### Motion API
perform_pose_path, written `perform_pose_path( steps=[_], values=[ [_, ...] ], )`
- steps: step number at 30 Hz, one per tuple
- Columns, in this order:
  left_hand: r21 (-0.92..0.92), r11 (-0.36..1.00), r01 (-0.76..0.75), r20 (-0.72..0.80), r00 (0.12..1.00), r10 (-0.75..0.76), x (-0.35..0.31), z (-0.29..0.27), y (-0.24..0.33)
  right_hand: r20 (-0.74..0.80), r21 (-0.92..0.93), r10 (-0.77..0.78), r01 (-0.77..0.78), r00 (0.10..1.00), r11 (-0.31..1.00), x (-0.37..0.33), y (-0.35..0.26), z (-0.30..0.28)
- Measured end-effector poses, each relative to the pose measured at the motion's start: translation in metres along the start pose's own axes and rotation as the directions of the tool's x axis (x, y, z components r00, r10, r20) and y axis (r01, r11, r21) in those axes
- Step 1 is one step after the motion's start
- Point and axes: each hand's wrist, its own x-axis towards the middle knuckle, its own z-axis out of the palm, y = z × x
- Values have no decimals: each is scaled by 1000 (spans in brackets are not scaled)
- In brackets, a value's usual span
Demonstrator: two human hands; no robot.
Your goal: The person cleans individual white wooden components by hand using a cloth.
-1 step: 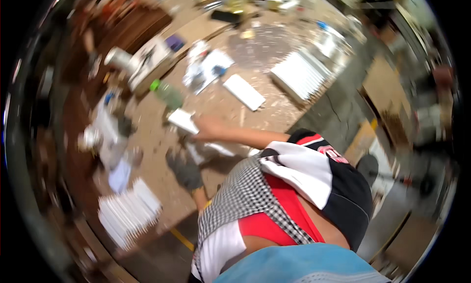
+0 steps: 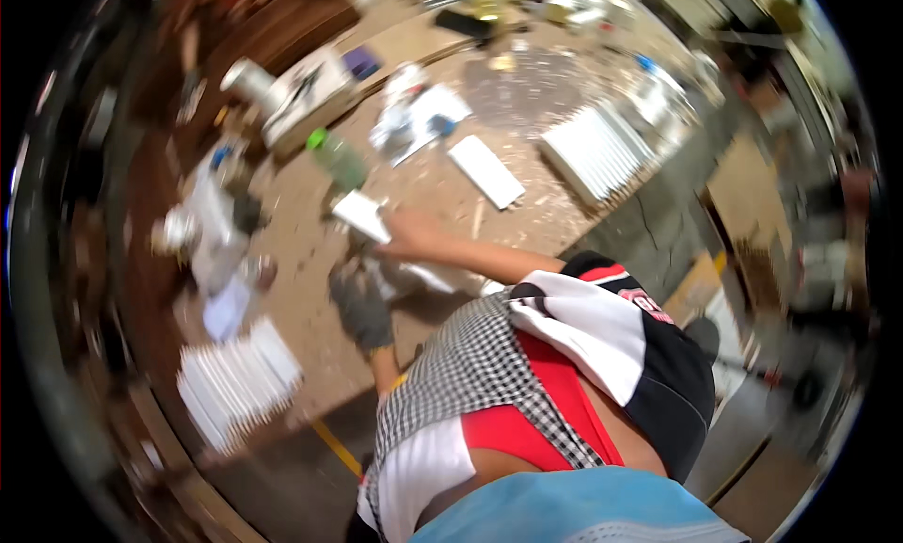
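Note:
My bare right hand (image 2: 406, 234) reaches across my front, closed around a flat white panel (image 2: 361, 215) whose free end points toward a bottle. Below and to its left is my left hand (image 2: 361, 308), in a grey glove; its fingers are too blurred to make out. Beside the glove, under my right forearm, lies a crumpled white sheet or cloth (image 2: 423, 278), partly covered by the arm. The clear bottle with a green cap (image 2: 340, 162) is just beyond the panel. Another white panel (image 2: 486, 171) lies flat on the workbench (image 2: 310, 232), beyond my right forearm.
White panels are stacked at the bench's near left (image 2: 240, 383) and right edge (image 2: 597, 157). Crumpled plastic and paper (image 2: 414, 119) lie farther back, near a box with a white top (image 2: 306, 96). Bottles (image 2: 560, 5) crowd the far edge. Plastic bags (image 2: 212, 223) lie at left.
The view has shifted slightly, so the bench and its things sit a little farther right in the upper part. My right hand still grips the white panel.

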Motion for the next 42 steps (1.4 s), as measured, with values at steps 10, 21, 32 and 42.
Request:
perform_pose_path(
  steps=[10,21,32,42],
  values=[
    [-171,942,290,52,957,-286,-10,29,26,69,195,-17,3,997,981,-12,25,-26],
    [105,993,61,166,983,-78,34,53,74,275,471,-70,-71,959,879,-112,11,-195],
    [-65,991,121,-73,989,-125,-15,22,23,-221,650,16,135,975,748,-72,33,-173],
    [-604,525,600,310,784,-538,-46,34,19,209,-273,-753,776,624,568,-28,5,60]
  ],
)
